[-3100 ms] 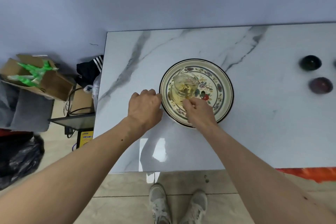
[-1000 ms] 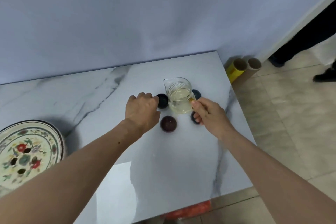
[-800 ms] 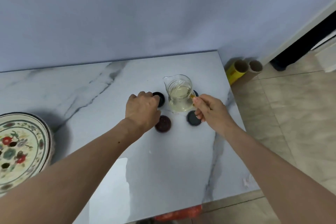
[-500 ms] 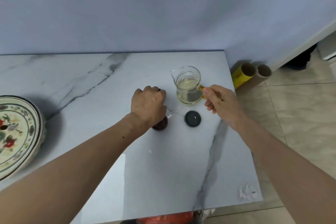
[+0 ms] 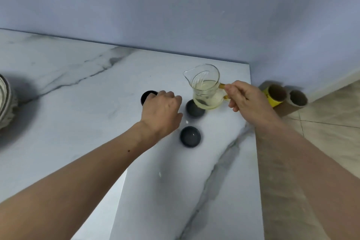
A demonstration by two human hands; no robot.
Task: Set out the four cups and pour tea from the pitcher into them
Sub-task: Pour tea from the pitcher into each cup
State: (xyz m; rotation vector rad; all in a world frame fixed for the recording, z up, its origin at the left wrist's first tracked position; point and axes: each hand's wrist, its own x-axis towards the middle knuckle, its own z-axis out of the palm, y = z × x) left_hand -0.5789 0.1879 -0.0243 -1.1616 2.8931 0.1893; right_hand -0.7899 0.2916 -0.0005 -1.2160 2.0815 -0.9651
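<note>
My right hand (image 5: 245, 101) grips the amber handle of a glass pitcher (image 5: 206, 87) that holds pale yellow tea, upright and low over the table's far right part. One dark cup (image 5: 193, 109) sits just below it, partly behind the glass. A second dark cup (image 5: 190, 136) stands nearer to me. My left hand (image 5: 162, 110) lies curled over the table, fingertips on the rim of a third, black cup (image 5: 146, 96) to its left. The fourth cup is hidden, possibly under my left hand.
The white marble table (image 5: 78, 122) ends close on the right, beside the pitcher. A patterned plate (image 5: 5, 101) shows at the left edge. Two cardboard tubes (image 5: 277, 94) lie on the tiled floor by the wall.
My left hand and the black cup at its fingertips have shifted left, away from the other cups. The reddish cup is no longer in sight. The pitcher stays held near the cups.
</note>
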